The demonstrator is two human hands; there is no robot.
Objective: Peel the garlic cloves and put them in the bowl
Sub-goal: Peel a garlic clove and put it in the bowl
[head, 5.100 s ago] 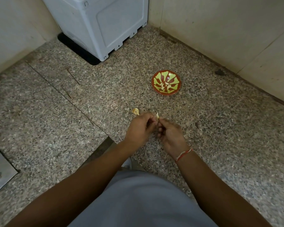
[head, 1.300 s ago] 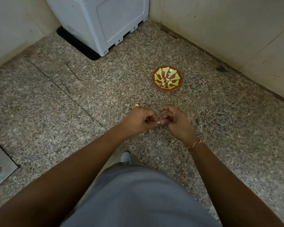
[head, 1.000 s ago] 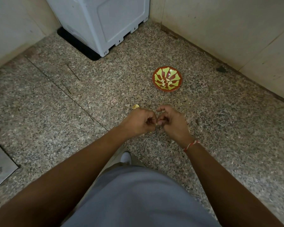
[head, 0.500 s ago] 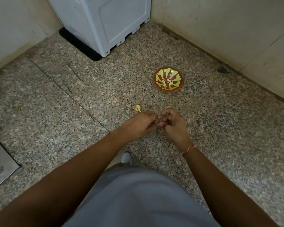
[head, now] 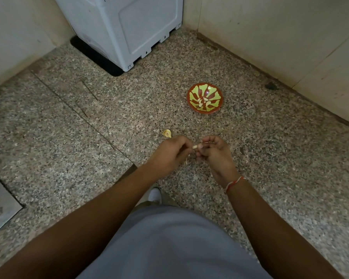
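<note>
Both hands are curled, right hand [head: 214, 153] pinching a garlic clove [head: 195, 147] lying sideways, tip pointing at the left hand [head: 172, 151], whose grip I can't tell.

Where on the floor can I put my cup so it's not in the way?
Bare floor lies left of the left hand, and more between the bowl and the white machine. It's crowded by the right hand, the held clove and the garlic piece.
</note>
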